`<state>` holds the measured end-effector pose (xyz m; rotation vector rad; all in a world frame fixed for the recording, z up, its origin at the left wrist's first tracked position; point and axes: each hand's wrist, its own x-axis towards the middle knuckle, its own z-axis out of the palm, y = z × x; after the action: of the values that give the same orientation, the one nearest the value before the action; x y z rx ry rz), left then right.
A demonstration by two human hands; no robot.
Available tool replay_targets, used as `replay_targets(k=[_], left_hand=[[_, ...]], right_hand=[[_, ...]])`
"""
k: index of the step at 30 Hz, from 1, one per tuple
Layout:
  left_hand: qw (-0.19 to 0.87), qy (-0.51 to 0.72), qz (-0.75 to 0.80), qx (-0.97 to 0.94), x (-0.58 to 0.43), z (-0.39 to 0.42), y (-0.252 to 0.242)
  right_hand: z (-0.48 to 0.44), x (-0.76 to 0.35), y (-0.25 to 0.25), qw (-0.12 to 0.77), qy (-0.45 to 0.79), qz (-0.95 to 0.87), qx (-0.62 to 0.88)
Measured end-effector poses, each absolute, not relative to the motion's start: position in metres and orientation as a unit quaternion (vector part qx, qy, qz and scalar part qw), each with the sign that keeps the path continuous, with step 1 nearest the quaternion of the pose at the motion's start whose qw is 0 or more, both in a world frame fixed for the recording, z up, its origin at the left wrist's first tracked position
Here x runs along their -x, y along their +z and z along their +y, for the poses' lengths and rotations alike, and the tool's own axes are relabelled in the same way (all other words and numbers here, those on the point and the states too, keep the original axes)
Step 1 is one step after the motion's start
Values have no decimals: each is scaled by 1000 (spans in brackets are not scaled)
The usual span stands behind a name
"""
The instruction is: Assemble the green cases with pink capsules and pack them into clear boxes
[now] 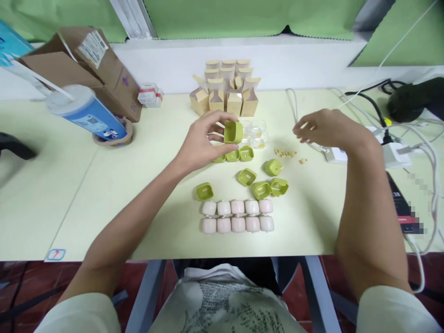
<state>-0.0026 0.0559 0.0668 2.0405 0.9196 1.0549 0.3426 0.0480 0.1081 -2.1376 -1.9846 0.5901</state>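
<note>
My left hand is closed round a small green plastic case, held above the pale green table. Under it lie three green cases in a row, and several more green cases are scattered toward the middle. My right hand hovers to the right with its fingertips pinched together; what they hold, if anything, is too small to make out. Small tan pieces lie just below that hand. Two rows of pinkish white cases sit near the front edge. Clear plastic trays lie beside the held case.
Several small tan cartons stand at the back centre. A blue cup with a lid and a torn brown box occupy the back left. A white power strip, tangled cables and a black object fill the right side.
</note>
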Motion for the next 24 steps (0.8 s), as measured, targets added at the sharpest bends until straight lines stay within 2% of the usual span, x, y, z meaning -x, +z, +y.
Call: replay_targets(k=[1,2,3,5,7,14,21,24], left_hand=[[305,393,359,-790,1,53,67],[283,382,365,-801,0,50,68],[261,370,369,-812,-2,48,68],[229,354,370,-828,-4,45,67],[212,354,364,-835,-6,45,64],[236,346,334,-844,-7,47,61],[147,220,411,-872,15,60,78],[141,208,425,-869,19,61,83]], right_hand=[[42,-328,114,129,214,-681,689],[36,-313,117,221,266,-693,633],[30,-297,119,277,313,-704,574],[20,-266,117,319,339,-716,520],[13,-243,113,321,284,-740,518],[13,-242,114,261,170,-761,570],[40,-272,95,41,123,-722,680],[50,-274,77,4,114,-717,687]])
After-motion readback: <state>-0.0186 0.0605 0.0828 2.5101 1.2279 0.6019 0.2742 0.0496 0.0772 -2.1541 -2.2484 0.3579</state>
